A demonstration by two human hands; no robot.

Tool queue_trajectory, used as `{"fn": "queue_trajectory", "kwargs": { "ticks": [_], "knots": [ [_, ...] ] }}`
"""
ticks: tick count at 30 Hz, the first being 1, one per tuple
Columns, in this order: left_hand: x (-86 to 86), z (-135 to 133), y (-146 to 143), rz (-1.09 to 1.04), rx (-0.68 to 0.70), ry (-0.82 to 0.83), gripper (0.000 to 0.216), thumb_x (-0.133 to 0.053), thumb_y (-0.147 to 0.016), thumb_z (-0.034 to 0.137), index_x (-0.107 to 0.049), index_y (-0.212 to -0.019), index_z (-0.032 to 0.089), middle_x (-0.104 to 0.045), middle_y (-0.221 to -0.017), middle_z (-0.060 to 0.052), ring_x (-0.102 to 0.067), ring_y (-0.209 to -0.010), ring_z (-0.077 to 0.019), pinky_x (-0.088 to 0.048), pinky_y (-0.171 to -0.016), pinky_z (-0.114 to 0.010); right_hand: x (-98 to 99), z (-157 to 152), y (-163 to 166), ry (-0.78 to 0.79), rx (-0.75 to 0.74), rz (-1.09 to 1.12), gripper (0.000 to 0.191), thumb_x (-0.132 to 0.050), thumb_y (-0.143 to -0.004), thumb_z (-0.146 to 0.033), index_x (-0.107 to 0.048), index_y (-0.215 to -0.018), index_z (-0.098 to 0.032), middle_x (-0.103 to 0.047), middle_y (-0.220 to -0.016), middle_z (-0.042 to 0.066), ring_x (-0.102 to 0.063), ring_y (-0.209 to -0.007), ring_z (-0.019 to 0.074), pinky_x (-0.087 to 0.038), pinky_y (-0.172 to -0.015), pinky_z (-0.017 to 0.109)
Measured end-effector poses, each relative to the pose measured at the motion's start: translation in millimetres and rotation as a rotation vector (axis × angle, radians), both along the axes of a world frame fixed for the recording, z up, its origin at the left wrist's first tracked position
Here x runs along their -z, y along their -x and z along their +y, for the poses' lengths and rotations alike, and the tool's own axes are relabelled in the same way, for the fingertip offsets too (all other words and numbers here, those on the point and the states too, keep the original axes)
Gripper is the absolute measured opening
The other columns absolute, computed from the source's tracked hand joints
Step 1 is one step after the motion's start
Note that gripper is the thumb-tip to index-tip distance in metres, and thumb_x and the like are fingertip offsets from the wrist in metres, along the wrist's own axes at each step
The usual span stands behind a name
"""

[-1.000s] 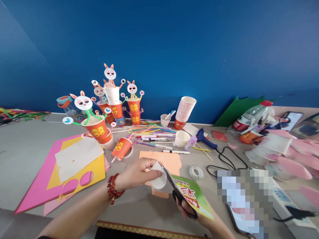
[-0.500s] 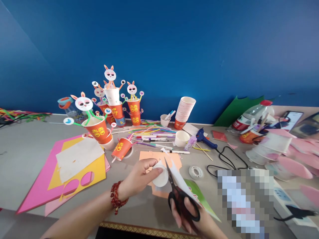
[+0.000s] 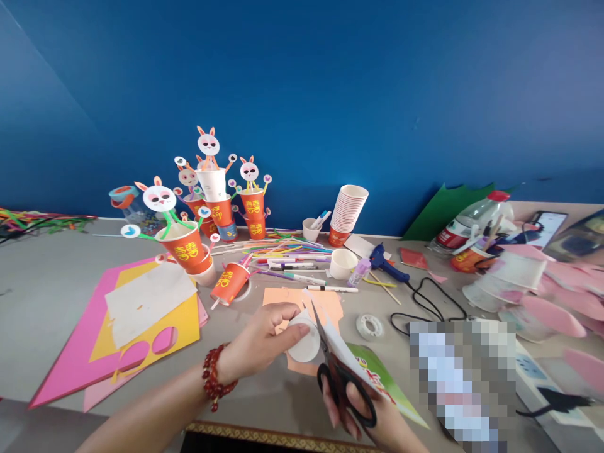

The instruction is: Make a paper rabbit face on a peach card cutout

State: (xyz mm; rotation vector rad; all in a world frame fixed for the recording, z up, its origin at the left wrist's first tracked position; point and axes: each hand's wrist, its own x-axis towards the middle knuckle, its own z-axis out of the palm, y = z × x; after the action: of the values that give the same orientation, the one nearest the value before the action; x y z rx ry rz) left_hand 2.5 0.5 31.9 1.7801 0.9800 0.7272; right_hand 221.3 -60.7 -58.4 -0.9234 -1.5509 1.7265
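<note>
My left hand (image 3: 264,336), with a beaded bracelet at the wrist, pinches a piece of white paper (image 3: 307,345) with a rounded outline between thumb and fingers. Black-handled scissors (image 3: 345,380) are in my right hand (image 3: 363,415), fingers through the loops. Their blades lie along the right edge of the rounded paper, and a white strip (image 3: 340,343) hangs on the blades' right side. Beneath both hands lies a sheet of peach paper (image 3: 283,296), partly covered. A green printed sheet (image 3: 389,384) shows behind my right hand.
Rabbit-faced paper cups (image 3: 182,248) stand at the back left, beside pink and yellow sheets (image 3: 191,321). Pens and sticks (image 3: 292,258), stacked cups (image 3: 349,207), a tape roll (image 3: 370,327) and a blue glue gun (image 3: 387,264) with its cord lie beyond my hands.
The rounded paper in my left hand has shifted slightly down and turned a little. The scissors stay at its right edge. More of the green sheet now shows.
</note>
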Motion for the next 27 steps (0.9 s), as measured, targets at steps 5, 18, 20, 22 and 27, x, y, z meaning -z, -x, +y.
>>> {"fn": "queue_trajectory", "kwargs": {
  "ticks": [5,18,20,22,27],
  "knots": [
    [-0.5,-2,0,-0.016,0.001,0.007,0.037,-0.047,-0.094,0.045,-0.061,-0.081,0.014,-0.056,-0.075,-0.001,-0.049,-0.070,-0.0137,-0.039,-0.065,-0.022,-11.2,-1,2,0.006,0.023,0.018,0.065,-0.041,-0.084,-0.075,-0.059,-0.088,-0.012,-0.056,-0.057,0.002,-0.036,-0.036,0.0048,-0.025,-0.034,0.017],
    [-2.7,-2,0,-0.038,0.026,0.021,0.031,-0.049,-0.095,0.039,-0.065,-0.088,0.013,-0.062,-0.082,-0.003,-0.054,-0.076,-0.0155,-0.041,-0.068,-0.023,-7.4,1,1,0.141,0.019,0.040,0.067,-0.052,-0.071,-0.082,-0.055,-0.083,-0.016,-0.054,-0.054,-0.002,-0.032,-0.032,0.0035,-0.023,-0.031,0.017],
    [-2.7,-2,0,-0.050,0.032,0.035,0.031,-0.049,-0.095,0.039,-0.065,-0.089,0.013,-0.062,-0.083,-0.003,-0.055,-0.077,-0.0158,-0.042,-0.068,-0.023,-6.9,1,1,0.146,0.036,0.051,0.066,-0.053,-0.071,-0.081,-0.056,-0.084,-0.016,-0.054,-0.054,-0.002,-0.032,-0.033,0.0032,-0.022,-0.032,0.016],
    [-2.3,-1,0,-0.054,0.035,0.046,0.032,-0.049,-0.094,0.040,-0.065,-0.091,0.013,-0.063,-0.084,-0.004,-0.055,-0.077,-0.0160,-0.042,-0.069,-0.023,-7.7,-1,0,0.151,0.058,0.046,0.065,-0.055,-0.072,-0.079,-0.057,-0.085,-0.015,-0.054,-0.055,-0.002,-0.031,-0.034,0.0031,-0.022,-0.033,0.017],
    [-0.8,1,1,-0.058,0.048,0.038,0.032,-0.049,-0.094,0.042,-0.064,-0.086,0.014,-0.061,-0.080,-0.003,-0.054,-0.075,-0.0153,-0.042,-0.068,-0.022,-10.8,-2,-1,0.123,0.091,-0.010,0.061,-0.055,-0.075,-0.076,-0.060,-0.083,-0.016,-0.054,-0.055,-0.002,-0.031,-0.037,0.0043,-0.021,-0.035,0.018]
  ]
}}
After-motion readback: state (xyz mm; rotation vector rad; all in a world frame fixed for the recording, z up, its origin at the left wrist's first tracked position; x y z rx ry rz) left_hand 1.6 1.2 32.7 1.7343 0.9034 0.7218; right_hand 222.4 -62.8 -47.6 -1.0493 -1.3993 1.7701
